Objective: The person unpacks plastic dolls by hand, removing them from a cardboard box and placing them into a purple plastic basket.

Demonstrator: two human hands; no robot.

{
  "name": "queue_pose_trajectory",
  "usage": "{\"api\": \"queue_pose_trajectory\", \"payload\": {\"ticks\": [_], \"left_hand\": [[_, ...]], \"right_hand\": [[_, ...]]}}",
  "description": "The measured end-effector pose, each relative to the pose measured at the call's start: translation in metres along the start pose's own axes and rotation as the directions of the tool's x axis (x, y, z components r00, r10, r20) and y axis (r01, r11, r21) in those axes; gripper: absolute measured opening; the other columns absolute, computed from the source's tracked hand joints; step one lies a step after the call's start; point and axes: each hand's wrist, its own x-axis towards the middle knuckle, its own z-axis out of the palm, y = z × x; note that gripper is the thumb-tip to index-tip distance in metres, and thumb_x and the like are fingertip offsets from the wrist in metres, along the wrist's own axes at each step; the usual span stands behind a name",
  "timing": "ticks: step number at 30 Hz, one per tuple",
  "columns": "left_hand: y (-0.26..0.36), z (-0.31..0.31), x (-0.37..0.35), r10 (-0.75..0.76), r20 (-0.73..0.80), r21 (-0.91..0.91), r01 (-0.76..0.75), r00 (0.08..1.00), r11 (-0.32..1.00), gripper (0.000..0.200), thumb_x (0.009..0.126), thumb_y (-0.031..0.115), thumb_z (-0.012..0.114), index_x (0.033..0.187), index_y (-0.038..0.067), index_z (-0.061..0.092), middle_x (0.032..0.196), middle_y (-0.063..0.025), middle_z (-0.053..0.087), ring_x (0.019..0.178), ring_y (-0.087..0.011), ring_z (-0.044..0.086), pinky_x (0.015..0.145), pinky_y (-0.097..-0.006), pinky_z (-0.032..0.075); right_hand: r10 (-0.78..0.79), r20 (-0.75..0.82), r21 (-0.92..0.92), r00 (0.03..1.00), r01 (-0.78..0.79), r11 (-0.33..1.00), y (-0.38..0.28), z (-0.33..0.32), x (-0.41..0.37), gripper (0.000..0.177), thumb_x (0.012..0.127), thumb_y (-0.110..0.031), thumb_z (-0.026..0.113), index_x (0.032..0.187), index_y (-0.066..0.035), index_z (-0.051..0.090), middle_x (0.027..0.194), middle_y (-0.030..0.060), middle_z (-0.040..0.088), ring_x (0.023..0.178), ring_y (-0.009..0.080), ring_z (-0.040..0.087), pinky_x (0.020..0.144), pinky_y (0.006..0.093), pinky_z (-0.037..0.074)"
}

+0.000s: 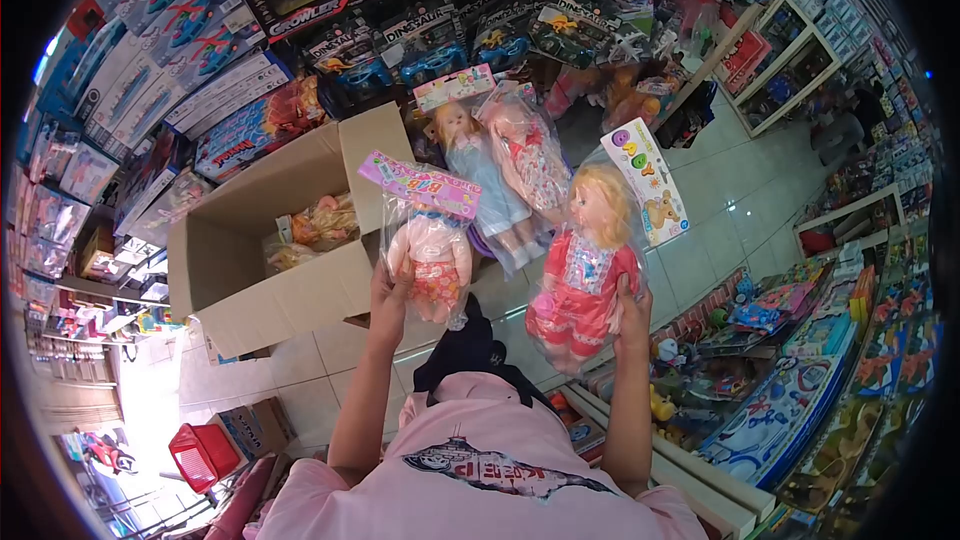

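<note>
My left hand (pixel 390 292) grips the side of a small bagged doll (pixel 432 255) with a pink top, orange-red patterned bottoms and a purple header card. In my right hand (pixel 632 312) is a larger bagged blonde doll (pixel 590 275) in a red outfit, with a white card beside its head. Beyond and between them lie a bagged doll in a blue dress (pixel 487 175) and another bagged doll in a red and white floral dress (pixel 530 160). An open cardboard box (pixel 290 305) stands to the left with bagged dolls (pixel 325 222) inside.
Boxed dinosaur toys (pixel 430 40) line the far shelf. Packaged toys (pixel 780 410) fill a display at the right. A red basket (pixel 205 457) sits at lower left. White floor tiles (pixel 740 195) show behind the red-clad doll, and a glass-fronted cabinet (pixel 790 70) stands beyond.
</note>
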Motion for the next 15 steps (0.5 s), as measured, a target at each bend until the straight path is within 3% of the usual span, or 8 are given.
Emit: {"api": "queue_pose_trajectory", "payload": {"ticks": [4, 9, 11, 13, 15], "left_hand": [[-0.007, 0.035, 0.037, 0.085, 0.001, 0.072, -0.085, 0.996, 0.994, 0.049, 0.102, 0.021, 0.056, 0.142, 0.002, 0.036, 0.131, -0.0091, 0.053, 0.116, -0.0155, 0.051, 0.102, -0.0313, 0.040], [-0.033, 0.068, 0.100, 0.096, -0.025, 0.137, -0.092, 0.995, 0.986, 0.044, 0.105, 0.023, 0.050, 0.141, 0.000, 0.036, 0.131, -0.0122, 0.052, 0.120, -0.0166, 0.048, 0.104, -0.0314, 0.038], [-0.050, 0.073, 0.125, 0.055, 0.077, 0.105, -0.063, 0.996, 0.993, 0.054, 0.105, 0.029, 0.051, 0.148, 0.003, 0.030, 0.142, -0.0113, 0.044, 0.129, -0.0188, 0.043, 0.111, -0.0336, 0.033], [-0.077, 0.080, 0.142, 0.060, 0.060, 0.144, -0.069, 0.996, 0.987, 0.057, 0.105, 0.032, 0.050, 0.149, 0.003, 0.027, 0.144, -0.0133, 0.042, 0.131, -0.0207, 0.040, 0.112, -0.0333, 0.030], [-0.086, 0.096, 0.150, 0.113, 0.021, 0.239, -0.115, 0.993, 0.964, 0.060, 0.106, 0.033, 0.048, 0.150, 0.002, 0.023, 0.147, -0.0165, 0.036, 0.138, -0.0240, 0.033, 0.115, -0.0347, 0.025]], "right_hand": [[-0.010, -0.013, -0.027, 1.000, 0.009, 1.000, -0.019, 0.014, 0.037, 0.052, 0.095, -0.026, 0.069, 0.135, 0.001, 0.050, 0.128, 0.0100, 0.060, 0.114, 0.0193, 0.060, 0.098, 0.0342, 0.048], [-0.002, -0.034, -0.055, 0.999, 0.000, 0.998, -0.049, 0.021, 0.074, 0.056, 0.094, -0.028, 0.070, 0.136, 0.001, 0.047, 0.130, 0.0113, 0.059, 0.116, 0.0209, 0.059, 0.098, 0.0361, 0.048], [0.010, -0.079, -0.051, 0.997, -0.014, 0.999, -0.060, 0.027, 0.086, 0.052, 0.095, -0.023, 0.068, 0.136, 0.003, 0.050, 0.129, 0.0106, 0.059, 0.117, 0.0190, 0.057, 0.100, 0.0342, 0.046], [-0.013, -0.047, -0.088, 0.999, 0.009, 0.996, -0.065, 0.025, 0.102, 0.053, 0.095, -0.027, 0.069, 0.135, 0.003, 0.049, 0.129, 0.0109, 0.058, 0.116, 0.0194, 0.057, 0.100, 0.0349, 0.046], [0.022, -0.115, -0.099, 0.993, -0.034, 0.995, -0.069, 0.023, 0.115, 0.061, 0.094, -0.030, 0.070, 0.137, 0.004, 0.044, 0.131, 0.0127, 0.056, 0.118, 0.0212, 0.057, 0.101, 0.0361, 0.046]]}}
